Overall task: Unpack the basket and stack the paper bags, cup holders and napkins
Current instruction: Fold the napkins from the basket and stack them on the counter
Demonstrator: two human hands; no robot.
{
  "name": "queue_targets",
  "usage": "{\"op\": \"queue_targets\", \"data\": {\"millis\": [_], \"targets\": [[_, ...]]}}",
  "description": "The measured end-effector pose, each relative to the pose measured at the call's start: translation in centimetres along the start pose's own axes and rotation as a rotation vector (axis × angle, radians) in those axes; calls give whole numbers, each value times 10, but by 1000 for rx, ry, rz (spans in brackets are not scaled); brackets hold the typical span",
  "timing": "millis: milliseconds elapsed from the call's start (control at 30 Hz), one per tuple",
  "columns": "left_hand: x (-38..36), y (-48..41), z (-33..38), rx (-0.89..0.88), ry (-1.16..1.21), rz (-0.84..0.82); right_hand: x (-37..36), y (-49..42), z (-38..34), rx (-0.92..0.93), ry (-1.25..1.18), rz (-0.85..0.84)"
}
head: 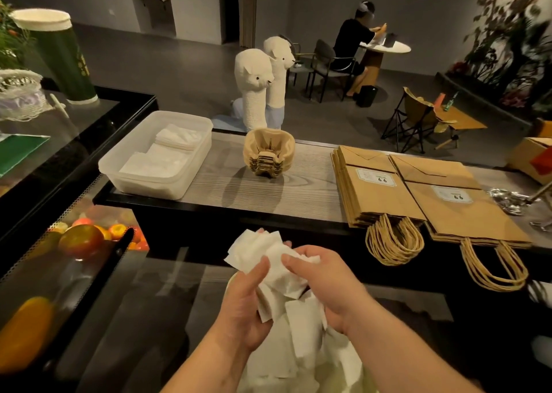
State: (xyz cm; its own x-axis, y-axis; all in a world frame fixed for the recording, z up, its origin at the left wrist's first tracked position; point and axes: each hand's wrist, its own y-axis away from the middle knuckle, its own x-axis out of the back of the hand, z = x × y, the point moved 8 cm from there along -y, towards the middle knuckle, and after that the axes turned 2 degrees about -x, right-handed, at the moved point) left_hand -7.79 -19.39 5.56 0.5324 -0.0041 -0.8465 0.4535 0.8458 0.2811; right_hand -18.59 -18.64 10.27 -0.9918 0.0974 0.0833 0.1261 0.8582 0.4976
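With paper bags [418, 189] stacked at two o'clock on the desk [298, 195], cup holders [268, 153] nested at twelve and folded napkins [176, 140] in the tub [119, 167] at ten, what seems left is the loose napkin bunch [268, 261] clutched at six by left hand [245, 303] and right hand [322, 282] together.

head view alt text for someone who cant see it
The left hand and right hand grip a bunch of white napkins. On the counter beyond sit a plastic tub of folded napkins, a stack of cup holders and two piles of paper bags.
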Motion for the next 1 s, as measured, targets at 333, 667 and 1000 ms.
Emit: {"op": "queue_targets", "data": {"millis": [333,667,1000], "targets": [[20,0,48,-129,92,181,23,3,27,-252,-617,12],[8,23,36,-112,18,81,46,-2,-17,25,-958,79],[-23,29,-2,-5,-143,306,-1,44,-37,266,-661,36]]}}
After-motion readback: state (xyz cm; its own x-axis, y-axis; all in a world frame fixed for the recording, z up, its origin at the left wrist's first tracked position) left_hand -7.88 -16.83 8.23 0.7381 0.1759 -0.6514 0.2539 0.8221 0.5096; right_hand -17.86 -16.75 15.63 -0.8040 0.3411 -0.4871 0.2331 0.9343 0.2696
